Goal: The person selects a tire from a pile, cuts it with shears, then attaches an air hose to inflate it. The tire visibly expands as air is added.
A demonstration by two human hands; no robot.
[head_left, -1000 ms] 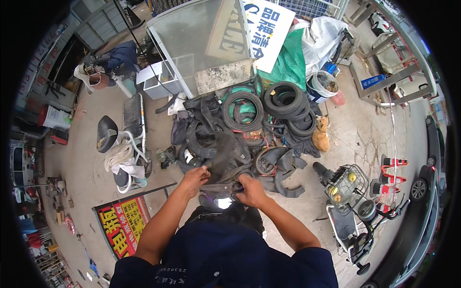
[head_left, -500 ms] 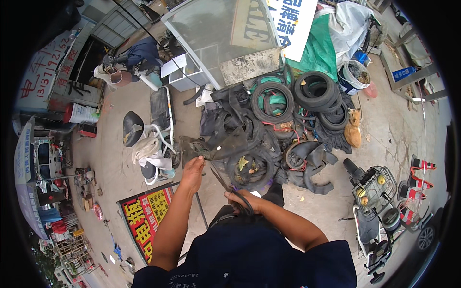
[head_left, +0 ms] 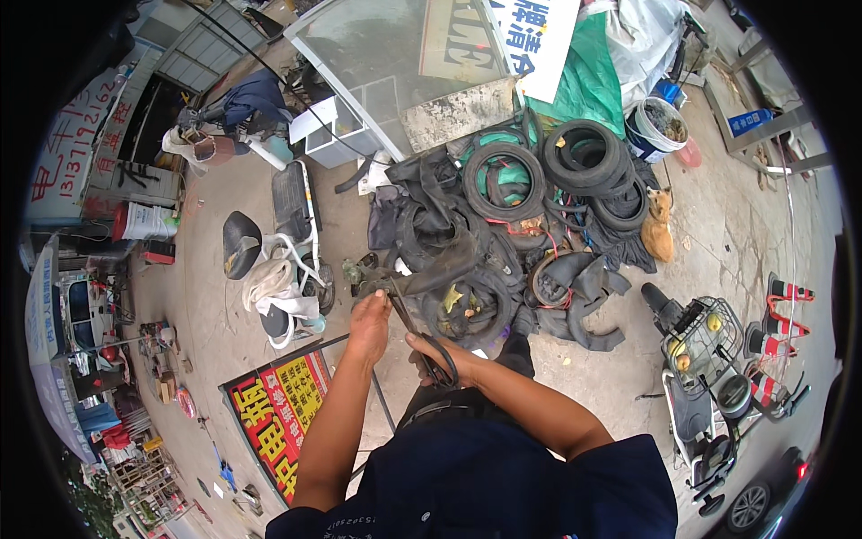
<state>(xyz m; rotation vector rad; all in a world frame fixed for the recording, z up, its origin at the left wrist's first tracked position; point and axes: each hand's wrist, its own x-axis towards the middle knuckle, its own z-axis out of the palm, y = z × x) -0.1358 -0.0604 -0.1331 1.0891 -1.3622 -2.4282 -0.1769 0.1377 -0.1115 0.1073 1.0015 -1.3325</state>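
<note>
My left hand (head_left: 369, 325) is closed on a dark strip of rubber (head_left: 415, 280), held over the pile. My right hand (head_left: 431, 361) grips large dark scissors (head_left: 444, 353), whose long blades point forward to the rubber beside my left fingers; whether they touch it I cannot tell. Beyond lie a round tube with yellow leaves (head_left: 492, 319), several tyres (head_left: 579, 154) and cut rubber pieces (head_left: 597, 334).
A tan dog (head_left: 658, 235) lies right of the pile. A scooter with a basket (head_left: 696, 341) and cones (head_left: 774, 337) stand right, a white-framed vehicle (head_left: 292, 211) left. A red-yellow signboard (head_left: 274, 413) lies near my left arm; a glass panel (head_left: 359, 54) is behind.
Over the last second the scissors swung to point forward along the rubber. Since half a second ago my right hand has risen and moved left, bringing the blades nearer my left hand.
</note>
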